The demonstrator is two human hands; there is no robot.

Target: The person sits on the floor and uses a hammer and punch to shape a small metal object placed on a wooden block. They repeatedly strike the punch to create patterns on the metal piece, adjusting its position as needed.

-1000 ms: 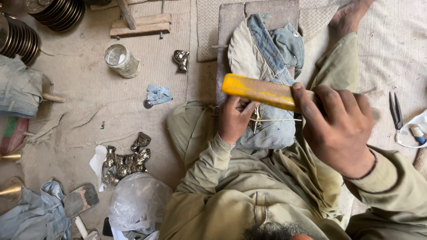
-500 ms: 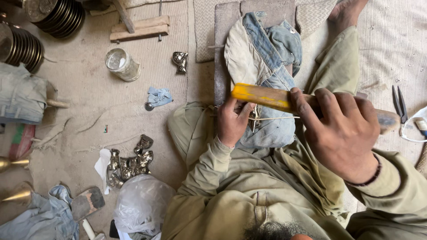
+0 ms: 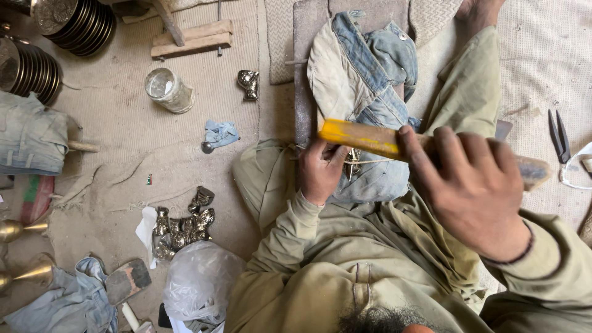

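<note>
Right hand at centre right of frame, fingers closed around a yellow-handled file that lies across the lap, running from centre to the right edge. Left hand at centre, fingers curled and pinching a small metal piece against a bundle of denim cloth that rests on a board in the upper middle of frame. The file sits directly over the metal piece, just beside the left fingertips.

Risks, judged from this: the file passes close to the left fingers, so a slip could scrape them. The piece is small and held only by a pinch on soft cloth, so it could twist or pop loose under pressure. The cloth could shift on the board.

Hard to make out: the metal piece is mostly covered by the file and fingers, shape unclear. The file's working face is turned down, and its far end is blurred at the right edge. Whether the file touches the piece cannot be told.

Around: a cluster of small metal castings at lower left, a glass jar upper left, stacked metal bowls in the top left corner, scissors at right, a plastic bag at bottom.
</note>
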